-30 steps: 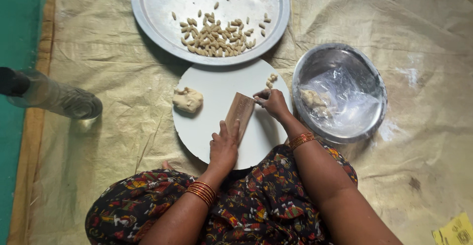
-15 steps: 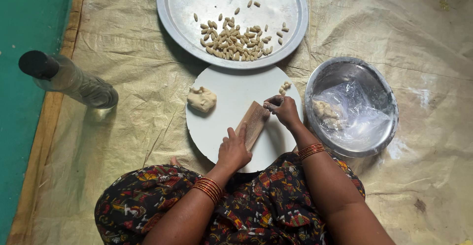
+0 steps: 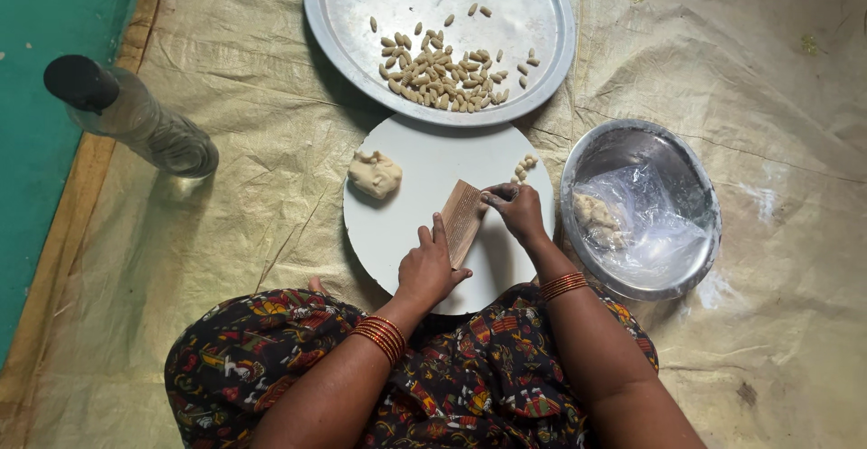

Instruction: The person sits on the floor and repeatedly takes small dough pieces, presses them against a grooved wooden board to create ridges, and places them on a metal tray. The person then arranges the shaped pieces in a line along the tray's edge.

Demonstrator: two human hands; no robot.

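A small ridged wooden board (image 3: 462,218) stands tilted on a round white board (image 3: 406,223). My left hand (image 3: 430,268) holds its lower end. My right hand (image 3: 515,210) presses its fingertips against the upper right edge of the ridged board; whether a dough bit is under them is hidden. A lump of pale dough (image 3: 375,175) lies at the white board's left. A few small dough bits (image 3: 522,168) sit near its right rim.
A large steel plate (image 3: 361,15) at the top holds several shaped dough pieces (image 3: 442,77). A steel bowl (image 3: 686,169) lined with clear plastic and holding dough stands at the right. A clear bottle with a dark cap (image 3: 135,119) lies at the left on the tan sheet.
The view has shifted, so everything sits further right in the frame. Both hands stay on the ridged board, the right fingertips still at its upper edge.
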